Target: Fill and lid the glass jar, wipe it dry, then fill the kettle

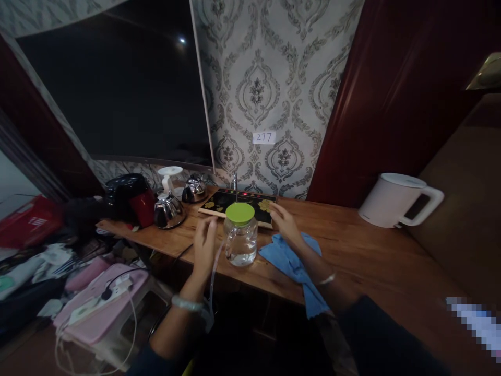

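Note:
A clear glass jug [242,248] with a handle and a green lid [240,213] stands upright near the table's front edge, with clear water inside. My left hand [204,244] is just left of the jug, apart from it, fingers loosely raised and holding nothing. On the other side, my right hand [287,224] reaches over the right end of a black tea stove [219,201] with gold flower prints, its fingers apart and empty. Under my right forearm lies a crumpled blue cloth [289,256], partly hanging over the edge. A thin clear hose [213,277] runs down beside the jug.
Two steel kettles [169,211] and a black-and-red appliance [136,201] stand at the left. A white electric kettle [385,201] is at the far right. A power strip [97,305] lies on a pink stool [117,277], below the table's left end.

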Tool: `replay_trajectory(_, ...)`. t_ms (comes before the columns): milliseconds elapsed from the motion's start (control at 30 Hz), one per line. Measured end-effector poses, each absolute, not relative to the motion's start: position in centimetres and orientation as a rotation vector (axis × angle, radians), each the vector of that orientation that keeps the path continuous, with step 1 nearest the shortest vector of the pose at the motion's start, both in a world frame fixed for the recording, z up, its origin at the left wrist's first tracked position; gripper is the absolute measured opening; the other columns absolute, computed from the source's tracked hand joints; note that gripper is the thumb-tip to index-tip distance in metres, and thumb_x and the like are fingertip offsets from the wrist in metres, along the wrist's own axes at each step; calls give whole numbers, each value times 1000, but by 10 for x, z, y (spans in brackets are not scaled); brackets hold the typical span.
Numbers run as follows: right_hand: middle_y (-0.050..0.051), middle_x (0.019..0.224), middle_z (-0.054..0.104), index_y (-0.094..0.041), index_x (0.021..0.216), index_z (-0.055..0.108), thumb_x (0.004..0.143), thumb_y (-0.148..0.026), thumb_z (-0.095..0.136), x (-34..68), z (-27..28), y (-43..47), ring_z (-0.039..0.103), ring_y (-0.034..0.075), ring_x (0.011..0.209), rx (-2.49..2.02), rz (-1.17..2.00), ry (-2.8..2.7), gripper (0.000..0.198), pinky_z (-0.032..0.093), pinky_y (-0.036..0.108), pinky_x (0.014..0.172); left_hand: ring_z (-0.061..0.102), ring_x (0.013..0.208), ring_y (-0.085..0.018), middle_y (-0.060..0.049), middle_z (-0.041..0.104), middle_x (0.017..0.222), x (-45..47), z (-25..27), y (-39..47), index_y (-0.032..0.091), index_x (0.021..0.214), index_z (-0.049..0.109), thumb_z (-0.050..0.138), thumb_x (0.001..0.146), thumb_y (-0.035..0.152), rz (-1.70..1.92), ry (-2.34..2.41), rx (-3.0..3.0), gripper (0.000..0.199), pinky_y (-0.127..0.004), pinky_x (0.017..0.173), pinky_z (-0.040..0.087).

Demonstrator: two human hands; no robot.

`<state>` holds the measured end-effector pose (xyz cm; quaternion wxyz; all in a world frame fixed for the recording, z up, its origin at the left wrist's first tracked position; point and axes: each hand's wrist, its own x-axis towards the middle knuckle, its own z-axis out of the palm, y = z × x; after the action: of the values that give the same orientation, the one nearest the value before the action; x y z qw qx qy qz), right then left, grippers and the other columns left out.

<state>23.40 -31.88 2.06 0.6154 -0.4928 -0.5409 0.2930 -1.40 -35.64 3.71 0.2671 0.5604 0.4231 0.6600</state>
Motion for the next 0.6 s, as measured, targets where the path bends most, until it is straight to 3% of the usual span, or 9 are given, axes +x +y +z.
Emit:
replay_trajectory(100, 17, 131, 70, -17, 119, 71, 77, -40, 66, 280, -23, -354, 54, 36, 133, -1316, 542, -1247, 48, 31, 58, 119, 66, 91, -21, -4, 69, 92, -17, 20, -396, 20, 99, 68, 63, 89, 59, 1680, 1160, 1501, 40, -33, 88, 52)
replay_trajectory(167, 16, 136, 67, -18, 125, 69, 81, -37, 61, 299, -50, -374, 53, 36, 134, -1640, 299, -1464, 49, 33, 57, 118, 65, 87, -20, -4, 68, 91, -10, 14, -408, 20, 100, 65, 65, 87, 59, 1635, 1120, 1487, 41, -32, 83, 52)
replay_trajectory(300, 18, 157, 48, -19, 144, 57, 84, -38, 66, 303, -77, -393, 41, 41, 145, -2111, 21, -1666, 64, 34, 60, 115, 61, 76, -16, -1, 64, 86, 11, 12, -405, 21, 102, 60, 68, 84, 59, 1645, 1075, 1378, 42, -28, 73, 51)
replay_trajectory(400, 17, 161, 42, -23, 150, 52, 89, -37, 64, 298, -77, -393, 45, 43, 140, -2233, -44, -1653, 64, 41, 62, 107, 53, 64, -13, 3, 55, 70, 21, 14, -397, 20, 88, 59, 62, 88, 62, 1563, 1081, 1376, 42, -25, 62, 44)
replay_trajectory(500, 16, 151, 55, -21, 136, 66, 89, -23, 55, 303, -77, -386, 53, 38, 132, -2108, -20, -1680, 48, 46, 57, 104, 44, 59, -12, 4, 45, 61, 23, 14, -394, 21, 68, 50, 56, 89, 67, 1502, 1086, 1445, 52, -24, 57, 37)
replay_trajectory(600, 13, 124, 74, -20, 111, 77, 79, -15, 51, 319, -81, -375, 63, 31, 119, -1818, 112, -1561, 42, 47, 52, 106, 39, 57, -12, 5, 41, 58, 23, 11, -393, 22, 65, 47, 56, 88, 70, 1535, 1092, 1427, 55, -24, 54, 33)
